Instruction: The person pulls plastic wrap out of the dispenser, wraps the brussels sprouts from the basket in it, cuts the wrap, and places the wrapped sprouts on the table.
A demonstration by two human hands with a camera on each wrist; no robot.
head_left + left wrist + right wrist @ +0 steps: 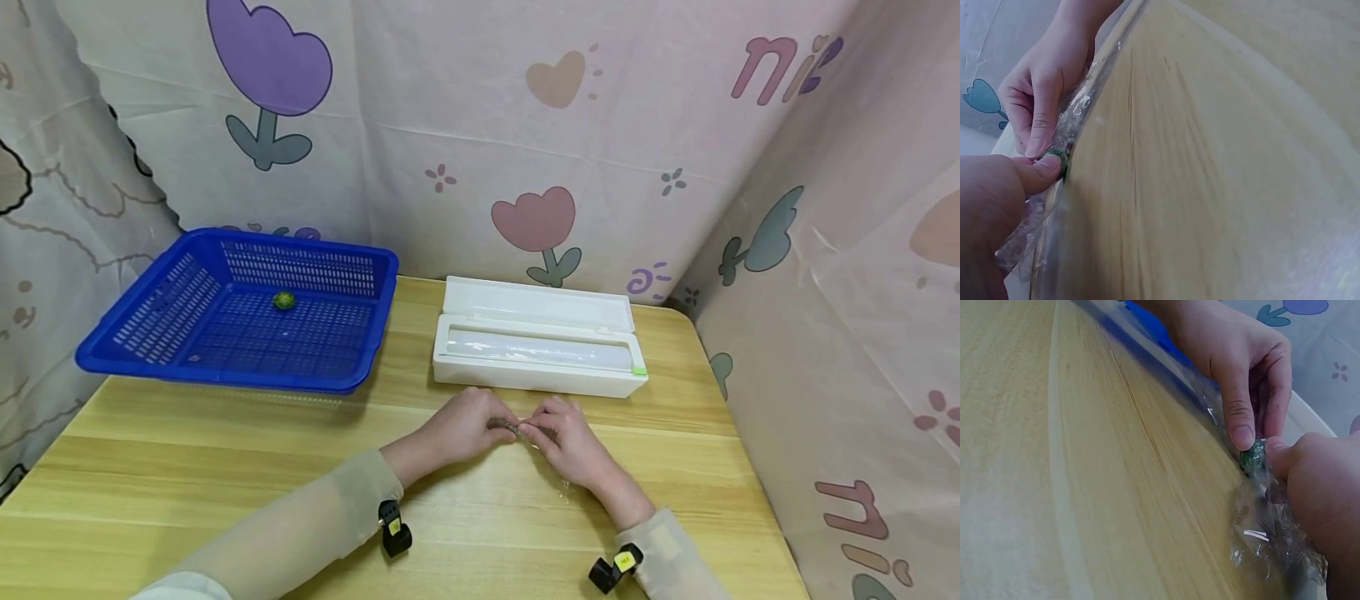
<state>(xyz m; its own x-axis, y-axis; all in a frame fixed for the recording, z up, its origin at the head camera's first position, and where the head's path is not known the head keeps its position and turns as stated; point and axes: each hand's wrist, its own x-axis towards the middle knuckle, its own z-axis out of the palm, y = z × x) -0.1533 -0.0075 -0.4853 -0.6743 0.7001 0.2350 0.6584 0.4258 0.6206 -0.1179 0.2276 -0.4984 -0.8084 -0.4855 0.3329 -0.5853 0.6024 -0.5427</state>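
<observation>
Over the table in front of the white box, my left hand (pixel 467 425) and right hand (pixel 567 442) meet at the fingertips. Between them they pinch a small, round green thing (pixel 1252 457) wrapped in clear cling film (pixel 1263 528). Its exact kind is hidden by film and fingers. Both thumbs press on it in the left wrist view, where only a bit of the green thing (pixel 1058 155) shows. Loose, crumpled film (pixel 1022 237) spreads out past both hands.
A white cling film box (pixel 540 379) lies just beyond the hands, its lid raised and a roll (pixel 540 348) inside. To the left stands a blue plastic basket (pixel 210 379) with one small green round thing (pixel 283 300) in it. Printed curtains (pixel 420 100) enclose the wooden table (pixel 262 442).
</observation>
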